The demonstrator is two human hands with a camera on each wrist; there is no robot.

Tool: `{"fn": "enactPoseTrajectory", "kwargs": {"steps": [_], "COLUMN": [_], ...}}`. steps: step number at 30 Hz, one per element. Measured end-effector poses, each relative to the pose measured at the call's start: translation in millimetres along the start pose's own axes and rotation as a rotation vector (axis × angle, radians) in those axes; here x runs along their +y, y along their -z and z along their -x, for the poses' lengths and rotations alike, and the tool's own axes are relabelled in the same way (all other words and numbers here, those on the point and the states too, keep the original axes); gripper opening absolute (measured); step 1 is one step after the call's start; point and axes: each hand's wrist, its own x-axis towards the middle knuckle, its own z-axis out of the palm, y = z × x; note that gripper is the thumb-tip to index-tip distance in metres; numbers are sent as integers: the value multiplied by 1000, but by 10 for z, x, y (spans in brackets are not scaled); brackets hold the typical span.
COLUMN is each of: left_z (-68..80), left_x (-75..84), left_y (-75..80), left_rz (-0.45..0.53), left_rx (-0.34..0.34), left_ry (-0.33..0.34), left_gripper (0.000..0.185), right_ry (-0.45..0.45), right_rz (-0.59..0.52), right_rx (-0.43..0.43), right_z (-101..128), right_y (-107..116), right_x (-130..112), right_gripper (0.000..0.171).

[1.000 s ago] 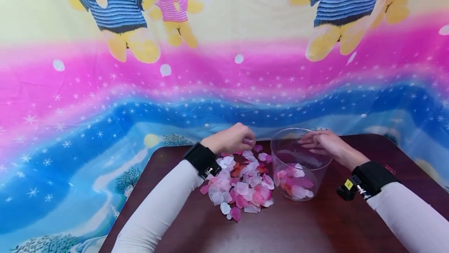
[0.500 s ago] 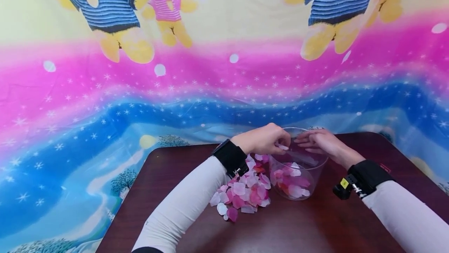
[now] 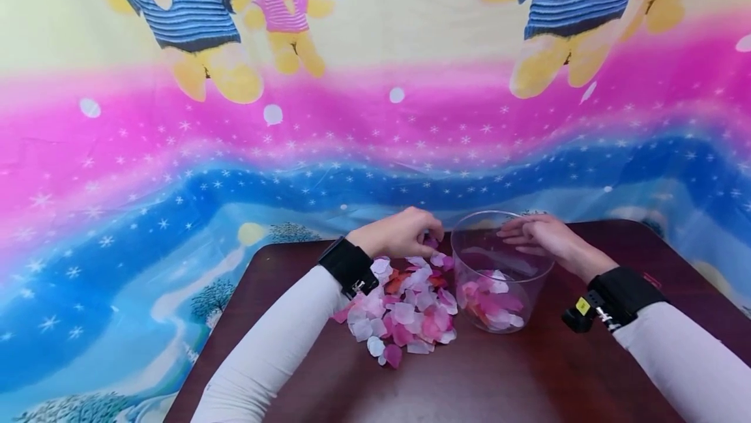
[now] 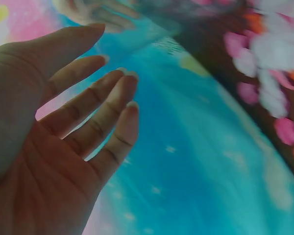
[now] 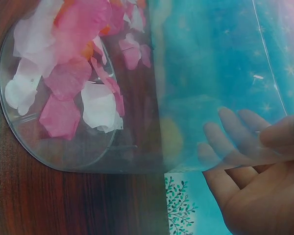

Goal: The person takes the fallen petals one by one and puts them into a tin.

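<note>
Looks like the pick phase of loading petals: reaching into pile with left hand, at the far end, just beside jar. From the left wrist view: fingers loosely spread, only slightly bent, nothing pinched, palm bare. From the head view: fingertips down among the far petals; cannot tell contact with any single one.

Steadying jar with right hand: fingers inside the clear wall near the rim, thumb outside, pinching the wall between. Upright on table, right of pile, touching its edge or just short of it; cannot tell which. Thin layer of pink and white petals at the bottom, well under half full. Bulk of the lot on the table, so judged early-to-mid job.

Next, probably: close left fingers on a few petals, lift above the rim, carry right over the mouth, let go. Calls for a light pinch; thin, floppy stuff, likely to cling or drift. Worth keeping right fingers out of the drop path and a firm hold on the wall against a bump.

Behind: bear-print cloth.
</note>
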Motion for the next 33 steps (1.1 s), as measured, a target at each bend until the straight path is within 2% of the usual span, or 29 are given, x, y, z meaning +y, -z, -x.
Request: {"fn": "enactPoseTrajectory", "kwargs": {"steps": [4, 9, 15, 19, 21, 23, 27, 32, 33], "left_z": [111, 212, 305, 328, 325, 323, 347, 398, 414], "left_x": [-159, -352, -488, -527, -556, -585, -648, -706, -699], "left_y": [-172, -463, -869, -1031, -1076, -1104, -1119, -1026, -988], "left_rz": [-18, -60, -145, -204, -217, -210, -133, -29, -13], "left_rx": [-49, -99, -177, -170, -149, -131, -78, -1, 5], "left_ry": [44, 115, 218, 284, 278, 257, 199, 90, 85], "left_gripper": [25, 31, 50, 64, 57, 42, 15, 12, 12], "right_ry": [0, -8, -19, -12, -8, -8, -10, -8, -8], "right_rz": [2, -24, -29, -23, -20, -20, -18, -12, -10], "right_rx": [6, 5, -4, -4, -1, 1, -3, -4, -1], "right_z": [16, 3, 2, -10, -14, -15, -15, -7, -1], "right_y": [22, 2, -31, -36, -37, -39, -46, -29, -24], "right_x": [31, 56, 48, 21, 4, -10, -21, -6, 0], "right_gripper": [53, 54, 53, 54, 54, 54, 55, 54, 54]}}
